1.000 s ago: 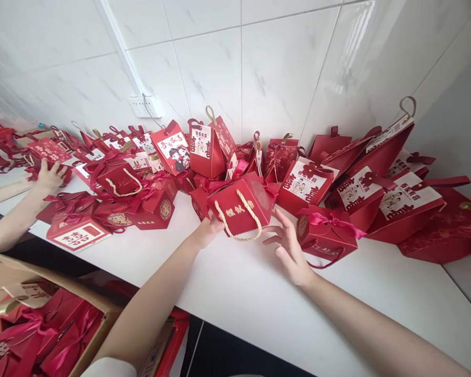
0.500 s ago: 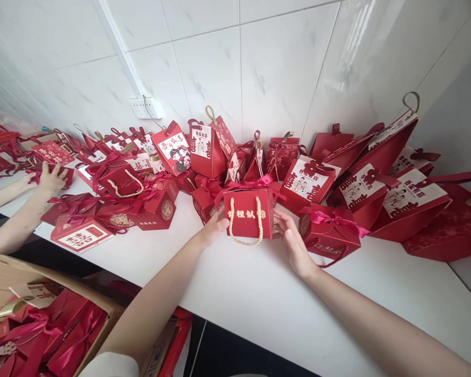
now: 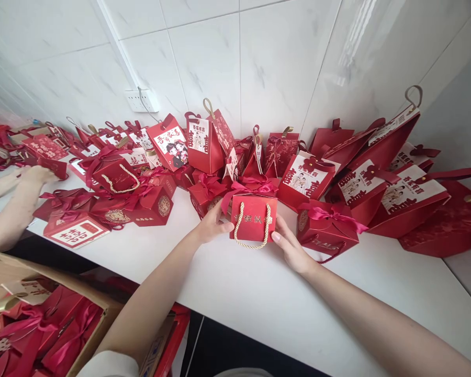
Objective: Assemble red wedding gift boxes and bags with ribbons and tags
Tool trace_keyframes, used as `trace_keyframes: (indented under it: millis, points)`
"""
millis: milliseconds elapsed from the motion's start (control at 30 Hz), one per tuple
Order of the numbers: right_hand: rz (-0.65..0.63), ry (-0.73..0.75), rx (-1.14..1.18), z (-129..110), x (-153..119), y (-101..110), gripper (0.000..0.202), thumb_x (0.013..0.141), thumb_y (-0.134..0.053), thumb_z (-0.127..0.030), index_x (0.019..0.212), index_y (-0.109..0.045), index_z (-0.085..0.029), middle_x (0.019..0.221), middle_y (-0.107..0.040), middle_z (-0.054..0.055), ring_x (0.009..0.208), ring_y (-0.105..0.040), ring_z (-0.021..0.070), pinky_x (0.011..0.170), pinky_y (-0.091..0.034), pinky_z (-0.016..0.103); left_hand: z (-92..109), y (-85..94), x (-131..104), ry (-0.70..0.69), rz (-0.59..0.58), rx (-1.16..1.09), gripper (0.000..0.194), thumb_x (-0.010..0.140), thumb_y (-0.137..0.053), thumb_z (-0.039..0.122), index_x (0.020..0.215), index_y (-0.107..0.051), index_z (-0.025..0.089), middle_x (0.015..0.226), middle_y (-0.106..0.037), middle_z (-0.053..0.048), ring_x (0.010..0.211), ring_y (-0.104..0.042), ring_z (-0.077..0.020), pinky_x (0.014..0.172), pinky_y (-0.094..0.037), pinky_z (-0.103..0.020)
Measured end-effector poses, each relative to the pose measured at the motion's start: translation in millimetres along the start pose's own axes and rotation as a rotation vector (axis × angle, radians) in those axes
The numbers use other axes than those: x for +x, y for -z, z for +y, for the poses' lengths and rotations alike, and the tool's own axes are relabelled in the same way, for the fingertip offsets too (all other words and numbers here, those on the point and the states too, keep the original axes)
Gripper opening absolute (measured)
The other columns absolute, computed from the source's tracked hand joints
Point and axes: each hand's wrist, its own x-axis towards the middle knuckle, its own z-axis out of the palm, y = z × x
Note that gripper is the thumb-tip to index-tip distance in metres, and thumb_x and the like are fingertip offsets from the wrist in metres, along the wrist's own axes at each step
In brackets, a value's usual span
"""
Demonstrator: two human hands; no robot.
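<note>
Between my two hands is a small red gift box (image 3: 253,222) with a gold rope handle hanging on its front, gold characters and a pink ribbon bow on top. My left hand (image 3: 214,226) grips its left side, thumb at the front edge. On the right side my right hand (image 3: 292,245) holds it, thumb on the lower front corner. Both hands' other fingers are partly hidden behind the box. Right of it stands another red box with a pink bow (image 3: 327,230). A red box (image 3: 207,193) sits behind my left hand.
Red gift boxes with picture cards (image 3: 306,178) crowd the white table (image 3: 235,283) along the tiled wall. A cardboard carton (image 3: 105,309) of red boxes stands lower left. Another person's hand (image 3: 37,175) is at the far left. A wall socket (image 3: 141,100) is above.
The rope-handled box has tilted, showing more of its bow, and sits slightly further right in view. My right thumb has come onto its front. The co-worker's hand has shifted left.
</note>
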Motion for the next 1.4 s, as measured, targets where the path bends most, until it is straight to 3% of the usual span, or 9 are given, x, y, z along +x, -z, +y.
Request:
trace_keyframes:
  millis: [233,333,467,600,800,900,1067,1167,1400]
  points:
    - [0.239,0.084,-0.088,-2.1,0.6,-7.2,0.090,0.081,-0.073,-0.041,0.151,-0.016,-0.033,0.153,-0.031,0.011,0.121,-0.053,0.0270,0.095,-0.053,0.044,13.9,-8.2,-0.7,0.179,0.043,-0.035,0.061,0.082,-0.065,0.051,0.133,-0.054,0.020,0.123,-0.064,-0.013,0.101,-0.065,-0.0279,0.075,-0.056,-0.035]
    - [0.338,0.128,-0.219,-4.0,-1.7,-10.7,0.101,0.070,-0.083,-0.040,0.148,-0.020,-0.031,0.149,-0.033,0.013,0.117,-0.055,0.0278,0.094,-0.053,0.044,12.6,-10.6,0.0,0.182,0.070,-0.176,0.061,0.084,-0.052,0.065,0.123,-0.061,0.019,0.114,-0.067,-0.012,0.100,-0.066,-0.0274,0.076,-0.056,-0.036]
    - [0.247,0.065,-0.335,-1.4,-9.9,-7.6,0.058,0.087,-0.064,-0.046,0.135,-0.039,-0.028,0.106,-0.061,0.007,0.090,-0.063,0.0229,0.082,-0.054,0.040,16.0,1.2,-3.7,0.197,0.025,-0.158,0.056,0.081,-0.062,0.059,0.121,-0.062,0.021,0.111,-0.069,-0.010,0.109,-0.062,-0.0265,0.090,-0.051,-0.037]
    - [0.275,0.017,-0.221,3.0,-12.9,-3.7,0.034,0.100,-0.032,-0.051,0.112,-0.050,-0.026,0.072,-0.053,-0.001,0.060,-0.053,0.0171,0.058,-0.048,0.032,31.3,17.5,-9.2,0.271,-0.170,0.094,0.057,0.074,-0.076,0.031,0.127,-0.057,0.022,0.125,-0.062,-0.011,0.113,-0.060,-0.0246,0.098,-0.047,-0.038]
    - [0.404,-0.056,-0.194,6.6,-2.1,-7.3,0.044,0.096,-0.044,-0.052,0.133,-0.043,-0.028,0.139,-0.047,0.008,0.125,-0.049,0.0235,0.105,-0.041,0.042,29.0,20.6,-9.7,0.454,-0.104,0.137,0.051,0.075,-0.073,0.033,0.120,-0.054,0.019,0.113,-0.065,-0.012,0.094,-0.067,-0.0230,0.079,-0.053,-0.036]
    - [0.366,-0.147,-0.120,8.8,1.6,-5.0,0.054,0.095,-0.045,-0.054,0.143,-0.037,-0.029,0.143,-0.047,0.008,0.129,-0.047,0.0238,0.110,-0.037,0.043,28.3,22.8,-10.2,0.564,-0.153,0.186,0.040,0.079,-0.068,0.038,0.112,-0.060,0.017,0.102,-0.068,-0.011,0.086,-0.068,-0.0219,0.070,-0.052,-0.032]
    - [0.251,-0.202,-0.085,11.3,0.7,-1.1,0.046,0.090,-0.057,-0.051,0.128,-0.051,-0.027,0.118,-0.059,0.006,0.085,-0.061,0.0179,0.080,-0.053,0.036,34.5,25.6,-12.6,0.420,-0.338,0.189,0.056,0.067,-0.077,0.024,0.120,-0.060,0.019,0.107,-0.068,-0.010,0.091,-0.066,-0.0219,0.076,-0.052,-0.031]
    - [0.216,-0.208,0.007,12.5,-0.2,-0.5,0.028,0.089,-0.060,-0.048,0.104,-0.056,-0.024,0.090,-0.061,0.000,0.061,-0.055,0.0116,0.057,-0.049,0.027,29.9,22.5,-12.5,0.415,-0.289,0.169,0.068,0.064,-0.078,0.019,0.128,-0.054,0.020,0.105,-0.068,-0.011,0.091,-0.067,-0.0234,0.076,-0.052,-0.033]
    - [0.302,-0.289,0.148,7.5,4.9,-2.9,0.034,0.085,-0.061,-0.054,0.081,-0.056,-0.021,0.062,-0.057,-0.004,0.041,-0.045,0.0090,0.039,-0.032,0.023,27.6,15.5,-9.6,0.427,-0.317,0.155,0.024,0.070,-0.074,0.032,0.088,-0.070,0.017,0.079,-0.069,-0.005,0.078,-0.065,-0.0219,0.073,-0.050,-0.032]
